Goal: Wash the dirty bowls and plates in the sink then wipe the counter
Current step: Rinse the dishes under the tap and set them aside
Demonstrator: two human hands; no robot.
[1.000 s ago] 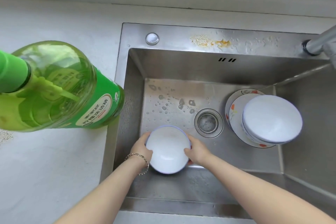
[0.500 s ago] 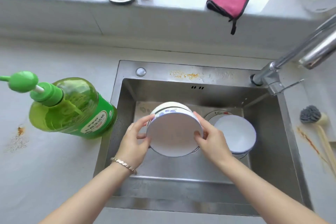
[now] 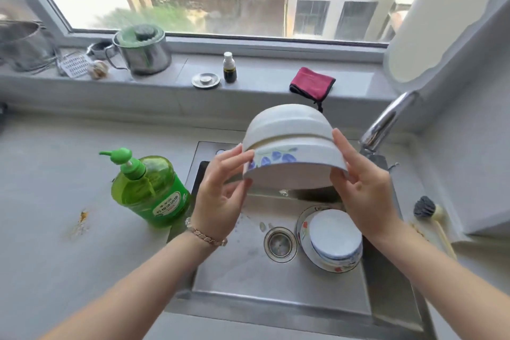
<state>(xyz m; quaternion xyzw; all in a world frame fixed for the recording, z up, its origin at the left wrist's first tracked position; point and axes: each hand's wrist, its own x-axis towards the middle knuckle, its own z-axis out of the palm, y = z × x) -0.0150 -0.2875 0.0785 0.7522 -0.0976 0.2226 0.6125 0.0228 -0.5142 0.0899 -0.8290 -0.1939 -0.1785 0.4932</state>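
I hold a stack of white bowls (image 3: 289, 143) with blue flower marks upside down, high above the steel sink (image 3: 276, 284). My left hand (image 3: 220, 190) grips its left rim and my right hand (image 3: 361, 188) grips its right rim. Down in the sink, right of the drain (image 3: 280, 243), another white bowl (image 3: 335, 240) sits on a flowered plate (image 3: 303, 232). An orange stain (image 3: 80, 225) marks the grey counter to the left.
A green pump bottle of dish soap (image 3: 150, 188) stands at the sink's left edge. The tap (image 3: 386, 121) rises at the right. A dish brush (image 3: 430, 215) lies right of the sink. On the sill are a pink cloth (image 3: 311, 83), a small bottle (image 3: 229, 67), a sink plug (image 3: 206, 80) and a steel pot (image 3: 143, 50).
Both hands lifted the bowls from the sink floor up above the sink and tipped them over, rims toward me. My view swung upward to take in the window.
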